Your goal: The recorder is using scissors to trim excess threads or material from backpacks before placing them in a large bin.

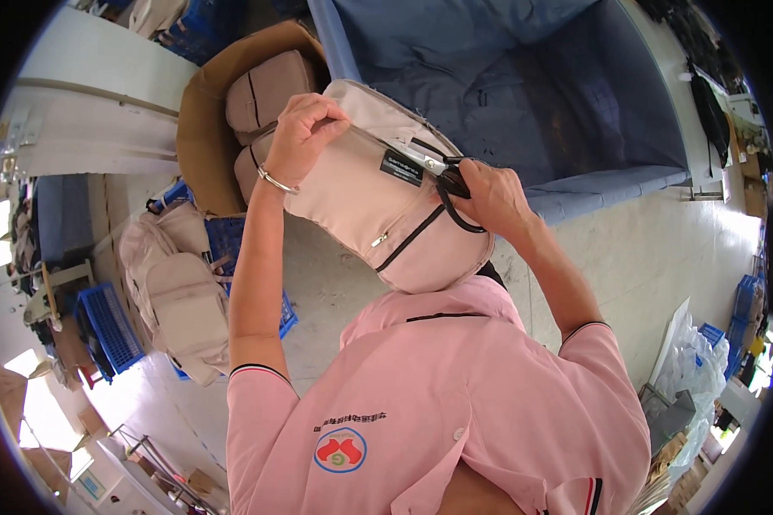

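A pale pink backpack [348,189] with a black label and dark zips lies in front of me, its far end open against the rim of a blue cloth bin. My left hand [305,137], with a bracelet at the wrist, is closed in a pinch on the fabric along the opening. Whether a thread is also between those fingertips is too small to tell. In my right hand [489,196] is a pair of scissors [435,163], metal with black handles. Its blades point left across the backpack, close to the label and the opening.
The large blue cloth bin [610,184] stands ahead and to the right. A cardboard box [199,129] with more pink bags [266,81] is at the far left. Another pink backpack [185,296] rests on a blue crate [288,316] at my left.
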Demonstrator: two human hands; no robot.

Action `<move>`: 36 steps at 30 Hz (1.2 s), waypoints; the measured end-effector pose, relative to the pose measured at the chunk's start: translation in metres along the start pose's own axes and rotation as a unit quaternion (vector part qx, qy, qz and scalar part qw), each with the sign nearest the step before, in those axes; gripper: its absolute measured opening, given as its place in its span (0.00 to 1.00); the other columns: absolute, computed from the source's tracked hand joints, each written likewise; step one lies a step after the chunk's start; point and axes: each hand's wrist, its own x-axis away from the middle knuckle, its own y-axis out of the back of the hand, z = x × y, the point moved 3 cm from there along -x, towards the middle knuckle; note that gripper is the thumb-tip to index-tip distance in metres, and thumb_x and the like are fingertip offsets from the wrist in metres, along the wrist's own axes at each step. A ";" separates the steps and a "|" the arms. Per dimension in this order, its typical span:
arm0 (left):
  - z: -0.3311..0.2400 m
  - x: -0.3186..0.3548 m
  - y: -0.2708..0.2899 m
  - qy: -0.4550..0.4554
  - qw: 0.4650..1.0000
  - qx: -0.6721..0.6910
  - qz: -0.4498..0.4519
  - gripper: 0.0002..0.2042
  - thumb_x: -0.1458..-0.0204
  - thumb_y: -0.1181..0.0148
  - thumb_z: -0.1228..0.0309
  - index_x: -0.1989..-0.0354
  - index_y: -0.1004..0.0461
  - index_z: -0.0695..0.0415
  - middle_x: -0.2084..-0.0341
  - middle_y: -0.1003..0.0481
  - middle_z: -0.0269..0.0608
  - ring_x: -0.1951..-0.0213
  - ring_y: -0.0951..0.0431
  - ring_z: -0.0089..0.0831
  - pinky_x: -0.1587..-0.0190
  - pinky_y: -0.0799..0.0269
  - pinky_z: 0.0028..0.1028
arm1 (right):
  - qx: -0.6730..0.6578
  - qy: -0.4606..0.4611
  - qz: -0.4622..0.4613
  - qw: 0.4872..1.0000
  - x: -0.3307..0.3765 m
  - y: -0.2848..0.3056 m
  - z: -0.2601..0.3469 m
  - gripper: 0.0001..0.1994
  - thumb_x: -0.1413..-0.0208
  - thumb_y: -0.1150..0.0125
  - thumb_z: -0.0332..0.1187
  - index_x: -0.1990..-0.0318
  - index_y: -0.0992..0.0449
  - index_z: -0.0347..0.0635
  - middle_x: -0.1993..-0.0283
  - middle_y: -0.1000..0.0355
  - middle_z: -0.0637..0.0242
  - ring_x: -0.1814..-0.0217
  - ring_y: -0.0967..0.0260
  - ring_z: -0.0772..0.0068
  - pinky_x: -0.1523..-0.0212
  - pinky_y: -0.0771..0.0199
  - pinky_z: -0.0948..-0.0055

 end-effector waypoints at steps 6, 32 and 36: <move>0.005 -0.011 -0.011 -0.037 0.998 -0.048 0.022 0.03 0.51 0.34 0.74 0.70 0.21 0.58 0.68 0.23 0.33 0.55 0.28 0.33 0.52 0.31 0.31 | -0.089 -0.074 -0.026 0.993 0.003 -0.004 -0.014 0.23 0.53 0.28 0.49 0.73 0.31 0.37 0.75 0.28 0.55 0.73 0.28 0.47 0.72 0.30 0.58; 0.092 0.112 -0.056 0.199 0.908 -0.153 -0.337 0.24 0.56 0.31 0.71 0.47 0.27 0.59 0.47 0.28 0.50 0.43 0.31 0.47 0.38 0.37 0.40 | -0.493 -0.226 0.112 0.833 0.004 -0.056 -0.080 0.10 0.43 0.39 0.35 0.60 0.26 0.37 0.74 0.32 0.75 0.75 0.38 0.85 0.74 0.39 0.81; 0.104 0.246 -0.134 0.443 0.785 -0.009 -0.433 0.22 0.51 0.30 0.66 0.50 0.27 0.62 0.56 0.24 0.41 0.53 0.25 0.38 0.49 0.28 0.34 | -0.594 -0.218 0.064 0.772 0.023 -0.089 -0.093 0.11 0.45 0.37 0.35 0.59 0.25 0.39 0.71 0.32 0.78 0.73 0.41 0.87 0.72 0.45 0.83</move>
